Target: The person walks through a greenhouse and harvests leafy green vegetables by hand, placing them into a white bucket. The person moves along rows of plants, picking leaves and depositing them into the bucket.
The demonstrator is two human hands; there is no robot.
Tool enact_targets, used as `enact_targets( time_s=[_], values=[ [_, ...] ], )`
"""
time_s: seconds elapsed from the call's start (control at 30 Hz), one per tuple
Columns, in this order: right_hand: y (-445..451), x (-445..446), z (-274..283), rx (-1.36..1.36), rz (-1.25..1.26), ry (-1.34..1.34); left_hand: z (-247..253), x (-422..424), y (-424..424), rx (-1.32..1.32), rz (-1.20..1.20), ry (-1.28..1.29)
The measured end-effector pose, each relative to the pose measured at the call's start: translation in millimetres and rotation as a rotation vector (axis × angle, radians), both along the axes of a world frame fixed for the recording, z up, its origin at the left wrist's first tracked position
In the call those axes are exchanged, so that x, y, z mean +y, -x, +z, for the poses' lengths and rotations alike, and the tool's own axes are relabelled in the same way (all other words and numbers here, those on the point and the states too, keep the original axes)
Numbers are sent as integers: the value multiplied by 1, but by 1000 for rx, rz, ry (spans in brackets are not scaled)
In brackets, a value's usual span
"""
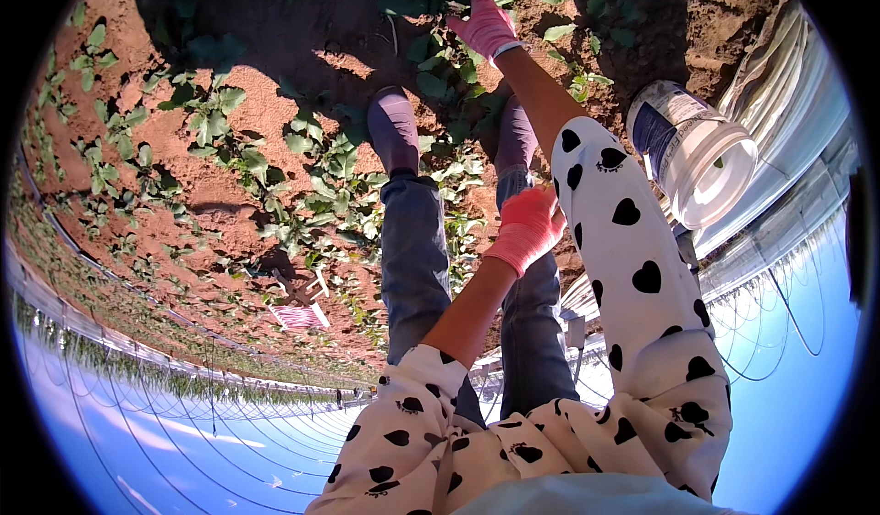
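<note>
My right hand (485, 23), in a pink knit glove, reaches over the soil beyond my feet. Its thumb and fingers are spread among green leafy plants (436, 75), with nothing seen in its grasp. Nearer to me, my left hand (526, 230) wears a similar glove and has its fingers curled in. It hangs over my jeans at the shin, beside my right sleeve; the inside of the fist is hidden, and no object shows in it. My purple shoes (394, 127) stand among the plants.
A white plastic bucket (715, 171) with a dark label bearing writing leans at the right, beside bunched plastic sheeting (790, 82). A small folding stool (300, 316) with a pink-and-white seat stands among plants at left. A dark hose (65, 236) crosses the field; bare tunnel hoops arch beyond.
</note>
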State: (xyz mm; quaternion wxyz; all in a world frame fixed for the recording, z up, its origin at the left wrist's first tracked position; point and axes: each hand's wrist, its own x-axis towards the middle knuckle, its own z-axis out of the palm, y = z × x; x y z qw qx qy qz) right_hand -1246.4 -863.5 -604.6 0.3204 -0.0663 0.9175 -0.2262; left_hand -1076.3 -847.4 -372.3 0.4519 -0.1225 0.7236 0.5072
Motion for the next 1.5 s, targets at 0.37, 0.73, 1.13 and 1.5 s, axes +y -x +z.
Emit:
enact_targets(
  time_s=[0.37, 0.73, 1.13, 1.5],
  values=[
    [-7, -51, -35, -69, 1076, -489, -7, -16, -10, -188, -86, -20],
    [3, -16, -51, -52, 285, -335, 5, -21, -3, -111, -63, -60],
    [-67, 158, 39, -187, -113, -375, 6, -34, -25, 147, -7, -59],
    [-163, 74, 3, -199, -232, -145, 9, -17, -58, -44, -380, -117]
  ],
)
